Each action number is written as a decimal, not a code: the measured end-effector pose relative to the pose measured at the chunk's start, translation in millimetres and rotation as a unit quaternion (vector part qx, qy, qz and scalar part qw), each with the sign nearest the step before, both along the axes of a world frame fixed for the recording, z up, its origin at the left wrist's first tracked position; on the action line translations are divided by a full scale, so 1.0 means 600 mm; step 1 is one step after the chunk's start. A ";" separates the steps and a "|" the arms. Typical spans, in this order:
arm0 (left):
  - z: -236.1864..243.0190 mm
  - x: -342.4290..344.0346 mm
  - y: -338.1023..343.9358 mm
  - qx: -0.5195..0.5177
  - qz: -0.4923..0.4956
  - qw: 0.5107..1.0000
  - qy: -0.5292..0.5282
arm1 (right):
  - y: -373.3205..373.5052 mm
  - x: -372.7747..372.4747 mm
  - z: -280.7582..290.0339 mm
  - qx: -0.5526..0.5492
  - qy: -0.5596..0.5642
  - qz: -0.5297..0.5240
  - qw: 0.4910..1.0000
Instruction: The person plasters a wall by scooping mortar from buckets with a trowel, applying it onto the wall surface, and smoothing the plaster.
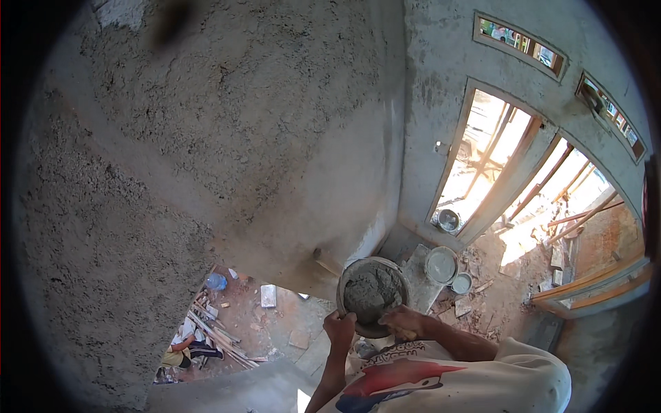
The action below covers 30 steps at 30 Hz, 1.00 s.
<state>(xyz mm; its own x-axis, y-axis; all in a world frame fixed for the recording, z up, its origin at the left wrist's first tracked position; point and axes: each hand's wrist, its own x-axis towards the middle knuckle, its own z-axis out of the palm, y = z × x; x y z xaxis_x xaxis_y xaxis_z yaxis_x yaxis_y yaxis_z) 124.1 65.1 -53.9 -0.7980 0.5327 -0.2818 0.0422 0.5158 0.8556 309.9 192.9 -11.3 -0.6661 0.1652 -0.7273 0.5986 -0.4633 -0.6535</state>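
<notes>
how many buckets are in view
4: a mortar bucket held by the left hand, a wide bucket and a small bucket side by side below, and a far bucket by the bright opening; others may be hidden.

The wearer I'm watching through my feed has on a loose white shirt (513, 382) with a rounded, softly creased shoulder. Across its front I can make out a large printed graphic (406, 375), a broad red shape over a dark blue one, with a small white patch inside the red. Dark block lettering (389, 354) arches above the graphic. The right sleeve (511, 350) stops short of a bare forearm (458, 340); the left hand (340, 329) and right hand (405, 321) are bare.
</notes>
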 end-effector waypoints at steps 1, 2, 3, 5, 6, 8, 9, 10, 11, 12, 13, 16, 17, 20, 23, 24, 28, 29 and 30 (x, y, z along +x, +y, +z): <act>0.007 0.002 -0.005 0.003 -0.005 1.000 0.003 | -0.014 0.008 0.015 -0.007 0.026 -0.044 0.999; 0.018 0.003 -0.010 0.020 0.026 0.998 -0.058 | -0.024 0.011 0.022 -0.012 0.054 -0.085 0.995; 0.027 0.004 -0.017 0.039 0.057 0.991 -0.118 | -0.038 0.013 0.023 -0.007 0.059 -0.085 0.995; 0.013 -0.003 -0.039 0.061 0.078 0.986 -0.135 | -0.034 -0.012 0.019 -0.069 0.049 -0.128 0.988; -0.001 -0.007 -0.051 0.071 0.098 0.979 -0.166 | -0.020 -0.027 0.029 -0.060 0.060 -0.122 0.989; -0.019 -0.013 -0.078 0.076 0.106 0.980 -0.150 | -0.020 -0.034 0.057 -0.162 0.195 -0.151 0.956; -0.028 -0.015 -0.096 0.074 0.113 0.981 -0.138 | -0.004 -0.049 0.069 -0.225 0.207 -0.172 0.937; -0.041 -0.021 -0.114 0.078 0.116 0.981 -0.135 | 0.014 -0.067 0.117 -0.183 0.258 -0.188 0.930; -0.053 -0.028 -0.136 0.080 0.153 0.976 -0.135 | 0.034 -0.083 0.178 -0.142 0.307 -0.202 0.919; -0.062 -0.035 -0.155 0.082 0.187 0.970 -0.136 | 0.058 -0.097 0.223 -0.111 0.356 -0.229 0.899; -0.064 -0.039 -0.174 0.076 0.221 0.962 -0.138 | 0.084 -0.110 0.267 -0.080 0.402 -0.256 0.876; -0.052 -0.047 -0.244 0.048 0.259 0.955 -0.138 | 0.144 -0.149 0.431 0.167 0.513 -0.376 0.753; -0.054 -0.050 -0.263 0.050 0.262 0.954 -0.138 | 0.157 -0.158 0.489 0.260 0.475 -0.446 0.712; -0.071 -0.046 -0.335 0.041 0.351 0.929 -0.110 | 0.215 -0.175 0.611 0.480 0.344 -0.612 0.527; -0.202 -0.047 -0.484 0.127 0.406 0.898 -0.114 | 0.319 -0.208 0.658 0.545 0.292 -0.709 0.339; -0.231 -0.044 -0.506 0.129 0.394 0.908 -0.062 | 0.354 -0.211 0.660 0.567 0.272 -0.748 0.214; -0.246 -0.034 -0.556 0.092 0.463 0.878 -0.072 | 0.417 -0.316 0.656 0.614 0.219 -0.741 0.157; -0.257 -0.030 -0.561 0.137 0.477 0.864 -0.083 | 0.463 -0.353 0.632 0.633 0.223 -0.721 0.174; -0.246 -0.019 -0.561 0.129 0.487 0.859 -0.088 | 0.475 -0.404 0.574 0.732 0.202 -0.582 0.290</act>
<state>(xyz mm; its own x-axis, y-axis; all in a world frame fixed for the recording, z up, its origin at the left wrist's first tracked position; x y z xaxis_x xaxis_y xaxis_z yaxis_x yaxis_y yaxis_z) 112.6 -271.5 -201.2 -0.8583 -0.3008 -0.4158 -0.4430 0.0253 0.8962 67.5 477.7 333.0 0.4784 0.3836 0.7899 0.3310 0.7544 -0.5669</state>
